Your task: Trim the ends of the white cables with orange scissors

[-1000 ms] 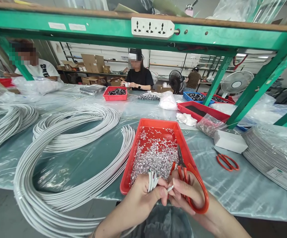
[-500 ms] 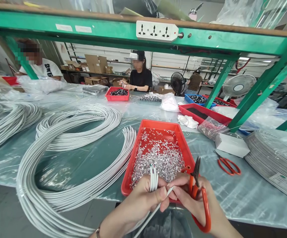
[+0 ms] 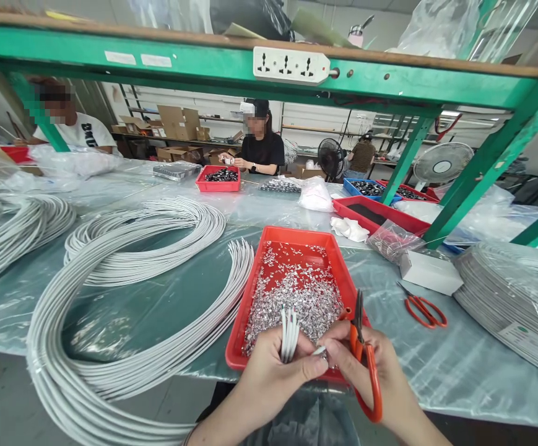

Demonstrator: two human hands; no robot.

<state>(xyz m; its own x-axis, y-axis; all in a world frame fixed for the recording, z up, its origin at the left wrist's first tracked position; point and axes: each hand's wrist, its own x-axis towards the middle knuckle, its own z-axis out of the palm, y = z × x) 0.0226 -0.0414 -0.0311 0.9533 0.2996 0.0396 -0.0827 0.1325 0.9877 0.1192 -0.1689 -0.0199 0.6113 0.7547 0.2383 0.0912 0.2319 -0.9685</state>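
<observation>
The white cable ends point(image 3: 290, 334) stand upright in the left hand point(image 3: 278, 368), above the near end of the red tray point(image 3: 235, 356). The left hand is closed around the bunch. One cable tip point(image 3: 319, 350) projects between both thumbs. The right hand point(image 3: 371, 353) is partly closed: thumb and fingertips meet at this tip, and orange-handled scissors point(image 3: 360, 331) are retained across the fingers, blades upward. Silver scraps point(image 3: 291, 282) cover much of the tray floor. On the worktop point(image 3: 473, 359), a cable coil point(image 3: 48, 310) lies left of the tray; second scissors point(image 3: 418, 301) lie right, near a white box point(image 3: 429, 272).
</observation>
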